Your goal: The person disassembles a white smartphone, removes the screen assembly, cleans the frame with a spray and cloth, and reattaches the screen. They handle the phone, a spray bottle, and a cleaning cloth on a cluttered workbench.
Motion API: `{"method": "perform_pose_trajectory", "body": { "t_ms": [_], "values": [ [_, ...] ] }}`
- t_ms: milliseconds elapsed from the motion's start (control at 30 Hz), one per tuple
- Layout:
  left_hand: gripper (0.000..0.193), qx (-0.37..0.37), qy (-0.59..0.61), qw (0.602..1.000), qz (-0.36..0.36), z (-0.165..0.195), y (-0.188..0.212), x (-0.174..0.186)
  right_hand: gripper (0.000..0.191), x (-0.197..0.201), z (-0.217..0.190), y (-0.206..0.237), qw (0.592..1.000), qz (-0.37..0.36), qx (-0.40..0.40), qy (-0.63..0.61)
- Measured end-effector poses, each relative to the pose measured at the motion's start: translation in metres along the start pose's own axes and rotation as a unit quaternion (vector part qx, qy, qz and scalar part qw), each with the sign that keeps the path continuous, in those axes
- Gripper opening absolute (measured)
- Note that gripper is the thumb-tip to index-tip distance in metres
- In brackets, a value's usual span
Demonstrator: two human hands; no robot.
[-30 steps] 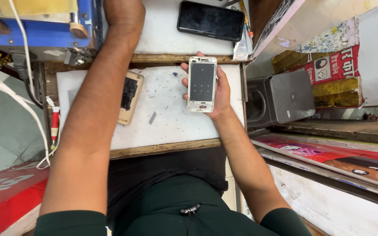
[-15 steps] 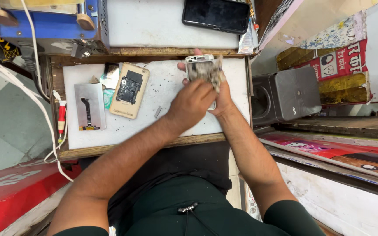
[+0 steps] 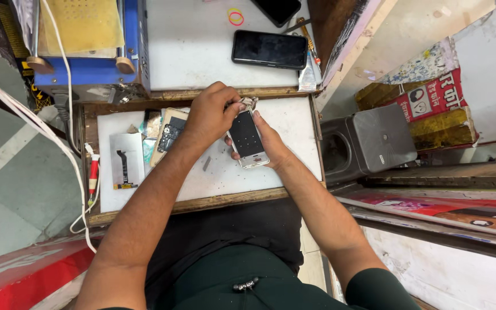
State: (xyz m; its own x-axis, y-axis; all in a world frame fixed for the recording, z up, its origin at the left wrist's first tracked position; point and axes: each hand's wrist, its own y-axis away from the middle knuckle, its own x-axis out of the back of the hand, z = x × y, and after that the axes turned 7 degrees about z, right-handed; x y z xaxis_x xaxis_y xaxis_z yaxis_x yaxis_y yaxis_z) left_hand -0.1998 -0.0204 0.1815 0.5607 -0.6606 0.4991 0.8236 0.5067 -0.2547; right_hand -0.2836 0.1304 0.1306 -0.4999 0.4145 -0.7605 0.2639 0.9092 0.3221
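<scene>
My right hand [image 3: 271, 140] cradles a white smartphone [image 3: 247, 138] with a dark screen from beneath, above the white work board [image 3: 225, 178]. My left hand [image 3: 210, 112] pinches the phone's top end, where a small metal part sticks out. Just left of that hand an opened gold phone body [image 3: 170, 136] lies on the board with its dark insides showing. A flat silvery phone panel [image 3: 126, 159] lies further left on the same board.
A black phone [image 3: 269, 49] lies face up on the white surface behind the board. A blue machine [image 3: 87, 69] with white cables stands at back left. A red-handled tool [image 3: 93, 175] rests at the board's left edge. A grey speaker box [image 3: 368, 140] sits on the right.
My left arm came back from reaching far forward and its hand now grips the phone's top end. The phone has tilted and sits lower in my right hand.
</scene>
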Motion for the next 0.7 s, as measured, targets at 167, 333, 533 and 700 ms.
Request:
{"method": "perform_pose_trajectory", "body": {
  "t_ms": [167,333,533,700],
  "values": [
    [0.014,-0.179,-0.071,0.975,0.115,-0.004,0.005,-0.017,0.060,0.005,0.003,-0.001,0.994,0.039,0.004,0.097],
    [0.012,-0.059,-0.042,0.996,0.056,-0.019,0.004,-0.020,0.059,0.005,0.000,0.000,0.999,0.017,0.028,0.031],
    [0.013,-0.041,-0.071,0.994,0.077,-0.025,0.012,-0.005,0.061,0.007,0.001,-0.002,0.998,-0.005,0.045,0.051],
    [0.014,-0.173,-0.050,0.971,0.160,-0.016,0.010,-0.040,0.071,0.021,0.004,-0.007,0.995,0.023,0.002,0.098]
  ]
}}
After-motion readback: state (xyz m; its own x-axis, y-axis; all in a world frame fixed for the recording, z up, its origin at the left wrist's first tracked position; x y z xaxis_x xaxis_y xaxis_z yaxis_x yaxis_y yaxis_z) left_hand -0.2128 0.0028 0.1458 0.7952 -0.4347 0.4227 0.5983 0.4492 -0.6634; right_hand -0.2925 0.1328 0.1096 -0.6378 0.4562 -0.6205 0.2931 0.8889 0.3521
